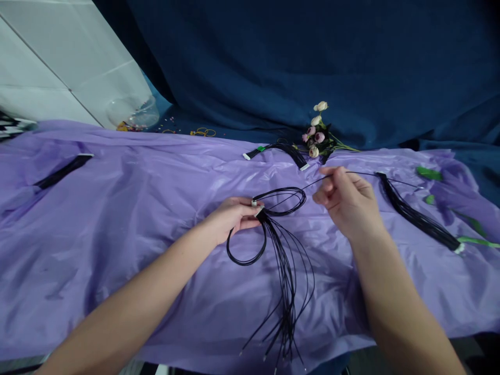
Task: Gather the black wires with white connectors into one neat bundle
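My left hand (236, 217) is closed on a white connector (258, 211) at the centre of the table. From it a bundle of thin black wires (287, 291) hangs toward the front edge with loose ends, while other wires form loops to the right and below the fingers. To the right, my right hand (347, 195) pinches a single black wire (312, 183) between thumb and fingers. That wire runs from near the connector and past the hand toward the right.
A purple sheet (156, 208) covers the table. Black cable bundles lie at the left (64, 172), the back (287, 148) and the right (420, 221). Behind are artificial flowers (318, 133), a clear container (135, 112), yellow rubber bands (203, 132) and a blue curtain (273, 62).
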### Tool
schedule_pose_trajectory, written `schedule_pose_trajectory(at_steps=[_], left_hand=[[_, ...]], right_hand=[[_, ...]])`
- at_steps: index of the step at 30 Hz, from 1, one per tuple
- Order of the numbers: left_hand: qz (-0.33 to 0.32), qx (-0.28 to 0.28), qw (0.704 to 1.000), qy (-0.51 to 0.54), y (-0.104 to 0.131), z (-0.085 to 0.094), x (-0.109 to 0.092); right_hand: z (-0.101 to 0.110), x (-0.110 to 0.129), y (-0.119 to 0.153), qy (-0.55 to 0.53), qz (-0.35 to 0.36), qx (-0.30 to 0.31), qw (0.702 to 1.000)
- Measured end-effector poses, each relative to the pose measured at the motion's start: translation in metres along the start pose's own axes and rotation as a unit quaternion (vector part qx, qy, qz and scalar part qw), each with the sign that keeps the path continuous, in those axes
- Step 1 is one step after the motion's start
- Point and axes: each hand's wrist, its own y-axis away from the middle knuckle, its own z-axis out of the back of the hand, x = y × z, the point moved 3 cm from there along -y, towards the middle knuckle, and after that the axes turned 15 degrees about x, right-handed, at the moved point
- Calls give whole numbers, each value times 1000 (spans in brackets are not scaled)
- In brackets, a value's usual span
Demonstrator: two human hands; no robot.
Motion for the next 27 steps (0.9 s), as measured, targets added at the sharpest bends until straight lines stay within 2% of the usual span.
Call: schedule_pose_trajectory(at_steps=[2,4,7,12,16,19,21,27], left_hand=[[0,-3,1000,0,-1,1,1],[-3,-7,1000,0,-1,1,2],[-12,-7,1000,-2,-1,0,2],[-18,8,999,-27,1,-5,2],[-26,8,998,-58,2,-10,1],[-36,17,996,-76,2,-12,1],[-41,7,995,-88,1,-12,2],[-40,-31,996,-80,-1,-12,4]], right_hand=[[3,8,-1,4,87,-51,995],[4,15,1,25,129,-56,990],[-2,20,7,77,105,7,992],[-27,11,21,60,74,133,987],[-47,-5,21,158,-3,225,961],[-55,-16,16,203,3,277,939],[-55,-22,12,248,19,276,928],[-48,-32,-3,395,54,217,891]])
